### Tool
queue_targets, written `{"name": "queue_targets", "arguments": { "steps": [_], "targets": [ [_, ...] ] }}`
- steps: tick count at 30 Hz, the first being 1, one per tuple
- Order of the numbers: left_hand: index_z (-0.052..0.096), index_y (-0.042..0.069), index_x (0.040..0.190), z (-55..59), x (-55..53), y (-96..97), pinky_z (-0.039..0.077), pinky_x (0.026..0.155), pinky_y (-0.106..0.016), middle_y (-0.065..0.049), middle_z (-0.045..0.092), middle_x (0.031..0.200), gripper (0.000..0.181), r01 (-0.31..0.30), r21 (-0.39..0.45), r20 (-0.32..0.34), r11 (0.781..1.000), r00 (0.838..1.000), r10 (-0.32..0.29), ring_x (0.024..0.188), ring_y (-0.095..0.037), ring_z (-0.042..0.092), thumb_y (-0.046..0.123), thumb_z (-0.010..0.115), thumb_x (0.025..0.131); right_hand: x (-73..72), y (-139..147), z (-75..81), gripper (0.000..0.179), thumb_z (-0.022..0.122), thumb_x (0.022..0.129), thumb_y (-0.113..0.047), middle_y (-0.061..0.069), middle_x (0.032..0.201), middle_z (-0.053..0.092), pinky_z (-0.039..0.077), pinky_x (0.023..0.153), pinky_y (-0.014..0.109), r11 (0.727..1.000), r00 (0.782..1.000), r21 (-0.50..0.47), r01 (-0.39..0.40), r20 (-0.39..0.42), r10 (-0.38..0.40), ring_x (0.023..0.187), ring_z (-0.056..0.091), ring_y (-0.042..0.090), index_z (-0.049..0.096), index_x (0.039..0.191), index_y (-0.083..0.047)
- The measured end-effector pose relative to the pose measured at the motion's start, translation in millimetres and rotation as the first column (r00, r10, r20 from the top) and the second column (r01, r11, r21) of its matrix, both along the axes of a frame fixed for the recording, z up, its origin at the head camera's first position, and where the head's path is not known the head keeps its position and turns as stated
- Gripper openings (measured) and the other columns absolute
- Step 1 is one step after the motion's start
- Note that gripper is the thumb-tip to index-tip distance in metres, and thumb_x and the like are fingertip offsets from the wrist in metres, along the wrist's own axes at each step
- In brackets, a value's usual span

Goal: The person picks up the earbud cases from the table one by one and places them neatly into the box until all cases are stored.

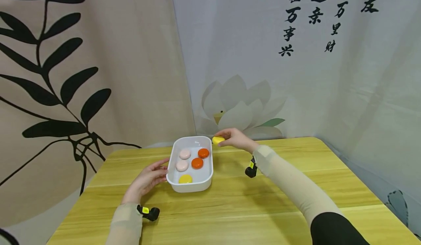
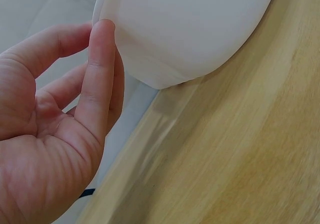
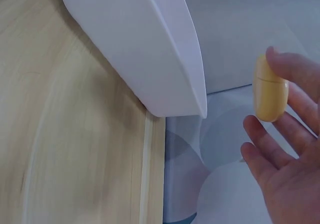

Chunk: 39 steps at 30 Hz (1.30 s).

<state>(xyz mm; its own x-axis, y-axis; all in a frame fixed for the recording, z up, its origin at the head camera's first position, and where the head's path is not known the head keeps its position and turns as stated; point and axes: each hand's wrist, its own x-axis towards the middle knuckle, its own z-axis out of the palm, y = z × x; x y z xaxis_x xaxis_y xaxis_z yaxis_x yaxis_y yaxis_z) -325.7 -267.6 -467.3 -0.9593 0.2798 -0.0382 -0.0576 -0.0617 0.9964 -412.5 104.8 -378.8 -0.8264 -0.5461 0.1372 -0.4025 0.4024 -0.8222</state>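
At the far edge of the table my right hand (image 1: 235,139) pinches a yellow disc (image 1: 218,140) between thumb and fingers, just right of the tray's back corner. In the right wrist view the yellow disc (image 3: 270,89) shows edge-on, thick and rounded with a seam around it. The white tray (image 1: 194,188) holds two pale pink discs (image 1: 182,165), two orange-red discs (image 1: 197,163) and one yellow disc near its front. My left hand (image 1: 149,179) is at the tray's left side. Its thumb and fingertips meet at the rim of the white tray (image 2: 185,28) in the left wrist view.
The wooden table (image 1: 213,219) carries the tray near its back edge. Behind it hangs a pale curtain (image 1: 148,73) printed with dark leaves, a lotus and writing. A small black device (image 1: 251,169) is strapped to each wrist.
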Motion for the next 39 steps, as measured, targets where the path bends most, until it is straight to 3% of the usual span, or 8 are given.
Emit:
{"name": "queue_targets", "arguments": {
  "steps": [8,14,23,39],
  "targets": [
    [0.030,-0.002,0.149,0.1,-1.8,-1.8,0.055,0.077,-0.027,-0.016,0.056,0.117,0.061,-0.008,-0.005,0.009,1.000,1.000,0.008,0.082,-0.015,0.063,-0.002,0.058,0.094,4.9,-13,1.7,0.042,0.075,0.084,-0.007,0.009,0.120,0.065,0.051,0.090,0.032,1.000,1.000,0.015,-0.008,0.000,0.008,0.106,0.062,0.021,0.064,0.125,-0.004],
    [0.030,-0.002,0.149,-0.4,-1.9,-0.9,0.055,0.077,-0.026,-0.015,0.056,0.116,0.063,-0.008,-0.004,0.012,1.000,1.000,0.008,0.082,-0.015,0.063,-0.001,0.059,0.094,7.0,-19,-1.0,0.042,0.076,0.084,-0.009,0.009,0.125,0.063,0.049,0.093,0.031,0.999,1.000,0.037,-0.021,-0.005,0.021,0.112,0.060,0.020,0.065,0.125,-0.005],
    [0.031,-0.001,0.150,-0.5,-1.8,0.5,0.055,0.076,-0.026,-0.025,0.051,0.123,0.062,-0.010,-0.011,0.010,1.000,1.000,0.010,0.081,-0.014,0.064,0.000,0.059,0.094,9.0,-30,-4.6,0.041,0.076,0.084,-0.009,0.007,0.124,0.064,0.049,0.093,0.031,0.997,0.998,0.055,-0.056,-0.003,0.056,0.112,0.059,0.020,0.066,0.123,-0.006],
    [0.032,-0.001,0.149,-1.0,-3.2,-1.6,0.055,0.077,-0.026,-0.024,0.051,0.124,0.060,-0.007,-0.020,0.008,1.000,1.000,0.007,0.081,-0.015,0.062,0.001,0.059,0.095,12.3,-48,-15.5,0.041,0.079,0.081,-0.015,0.003,0.118,0.067,0.045,0.099,0.037,0.985,0.994,0.137,-0.109,-0.014,0.112,0.108,0.059,0.018,0.068,0.120,-0.009]
  ]
}}
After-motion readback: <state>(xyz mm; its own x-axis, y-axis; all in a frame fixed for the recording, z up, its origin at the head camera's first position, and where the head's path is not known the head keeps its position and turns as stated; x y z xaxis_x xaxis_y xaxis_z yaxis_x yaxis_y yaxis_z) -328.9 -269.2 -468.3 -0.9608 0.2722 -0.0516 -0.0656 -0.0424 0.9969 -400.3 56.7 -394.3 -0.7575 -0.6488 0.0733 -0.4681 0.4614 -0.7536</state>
